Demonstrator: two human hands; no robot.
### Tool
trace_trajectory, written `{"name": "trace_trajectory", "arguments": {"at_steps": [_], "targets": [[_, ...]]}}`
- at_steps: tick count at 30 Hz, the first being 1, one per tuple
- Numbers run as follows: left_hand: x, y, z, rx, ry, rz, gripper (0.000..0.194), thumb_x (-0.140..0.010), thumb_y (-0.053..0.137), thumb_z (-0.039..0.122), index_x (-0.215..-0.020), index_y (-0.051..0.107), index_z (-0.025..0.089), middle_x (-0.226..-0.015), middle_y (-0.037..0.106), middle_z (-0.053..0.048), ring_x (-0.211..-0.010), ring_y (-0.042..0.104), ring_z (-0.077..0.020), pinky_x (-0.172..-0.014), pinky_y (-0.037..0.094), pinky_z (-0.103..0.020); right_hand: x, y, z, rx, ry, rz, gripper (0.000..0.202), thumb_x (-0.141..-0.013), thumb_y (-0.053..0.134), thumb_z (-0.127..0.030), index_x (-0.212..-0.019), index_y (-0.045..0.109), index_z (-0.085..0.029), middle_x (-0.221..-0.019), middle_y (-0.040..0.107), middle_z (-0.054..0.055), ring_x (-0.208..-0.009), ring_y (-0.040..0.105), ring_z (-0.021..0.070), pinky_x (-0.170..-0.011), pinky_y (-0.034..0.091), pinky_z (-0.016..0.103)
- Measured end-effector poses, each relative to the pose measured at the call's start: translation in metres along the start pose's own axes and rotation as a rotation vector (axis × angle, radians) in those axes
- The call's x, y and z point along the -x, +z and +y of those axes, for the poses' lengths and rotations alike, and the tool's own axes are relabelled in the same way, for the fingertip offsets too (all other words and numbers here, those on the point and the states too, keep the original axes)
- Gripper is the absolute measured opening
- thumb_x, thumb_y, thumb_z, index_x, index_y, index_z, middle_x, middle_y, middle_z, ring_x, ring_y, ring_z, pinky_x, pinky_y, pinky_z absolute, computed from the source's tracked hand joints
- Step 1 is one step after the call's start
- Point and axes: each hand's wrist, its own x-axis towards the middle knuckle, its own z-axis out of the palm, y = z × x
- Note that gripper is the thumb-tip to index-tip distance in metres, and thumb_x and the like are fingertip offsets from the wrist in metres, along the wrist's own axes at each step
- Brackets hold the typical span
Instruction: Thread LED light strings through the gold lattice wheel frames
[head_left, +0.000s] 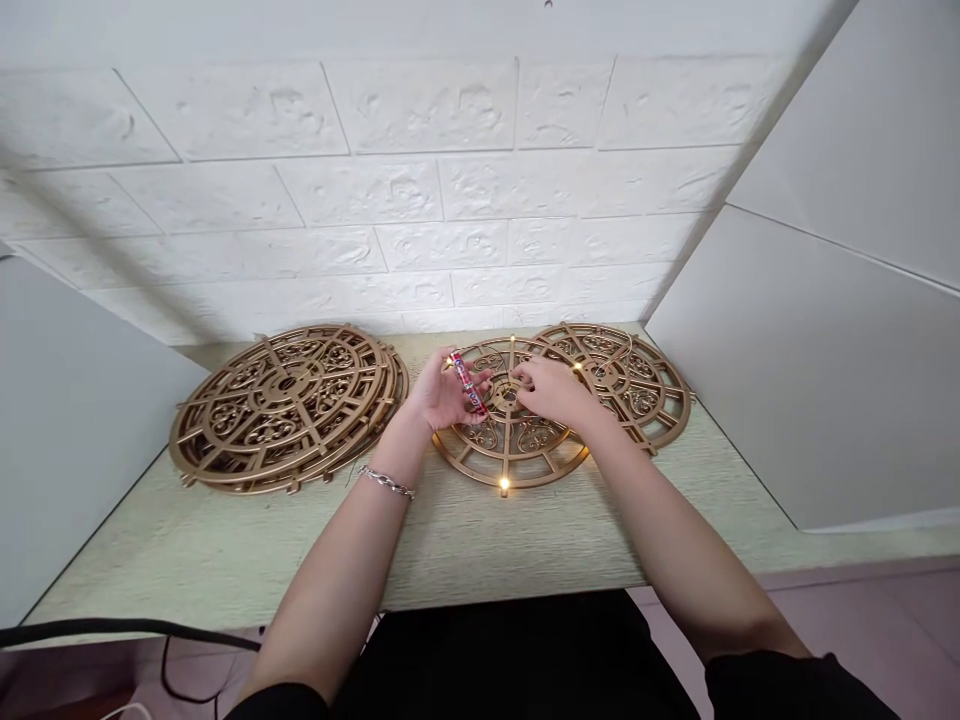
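Note:
In my left hand [448, 392], palm turned up, lies a red and silver cylinder that looks like a battery [466, 382]. My right hand [553, 390] is over the right part of the middle gold openwork disc [504, 470], its fingers bent close together near the hub; what they pinch, if anything, is too small to make out. Small warm lights glow on this disc, one at its front edge [504, 484], one at the back and one beside my right hand. A thin wire runs near the hub.
A stack of similar gold discs [289, 400] stands on the left of the pale table [517, 560]. More discs [645, 400] lie at the right. White brick-pattern wall behind, grey panels at both sides, black cable [135, 627] at the front left.

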Motion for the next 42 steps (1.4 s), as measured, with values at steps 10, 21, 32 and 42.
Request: {"name": "trace_trajectory", "arguments": {"at_steps": [10,21,32,42], "targets": [[0.000,-0.001,-0.001,-0.031,0.040,-0.007,0.031,-0.075,0.043,0.047,-0.083,0.052,0.019,-0.090,0.061,-0.007,-0.070,0.057,-0.0203,-0.061,0.045,-0.041,-0.005,0.010,-0.002,-0.056,-0.046,0.128,0.020,-0.085,0.050,-0.026,-0.072,0.063,-0.019,-0.079,0.061,0.003,-0.081,0.053,0.0178,-0.084,0.030,0.039],[-0.002,-0.004,-0.001,-0.068,0.043,-0.020,0.032,-0.072,0.045,0.049,-0.085,0.053,0.021,-0.091,0.060,-0.008,-0.080,0.057,-0.0242,-0.066,0.043,-0.042,-0.003,-0.004,-0.006,-0.940,0.014,0.296,0.019,-0.078,0.054,-0.035,-0.075,0.061,-0.017,-0.073,0.062,0.001,-0.071,0.056,0.0147,-0.070,0.043,0.029],[0.002,-0.001,0.002,-0.022,0.013,-0.027,0.034,-0.079,0.039,0.046,-0.085,0.056,0.018,-0.085,0.063,-0.006,-0.067,0.059,-0.0205,-0.062,0.044,-0.042,-0.005,-0.008,-0.004,-1.483,0.041,0.377,0.035,-0.061,0.070,-0.048,-0.072,0.052,-0.020,-0.066,0.055,-0.003,-0.071,0.060,0.0121,-0.081,0.050,0.031],[0.004,-0.001,0.002,0.094,0.020,-0.114,0.050,-0.089,0.020,0.053,-0.061,0.042,0.018,-0.048,0.042,0.002,-0.052,0.055,-0.0178,-0.056,0.050,-0.042,-0.008,-0.004,-0.001,-1.405,0.150,0.389,0.036,-0.057,0.070,-0.037,-0.061,0.038,-0.021,-0.052,0.035,-0.009,-0.043,0.032,0.0053,-0.040,0.033,0.019]]}}
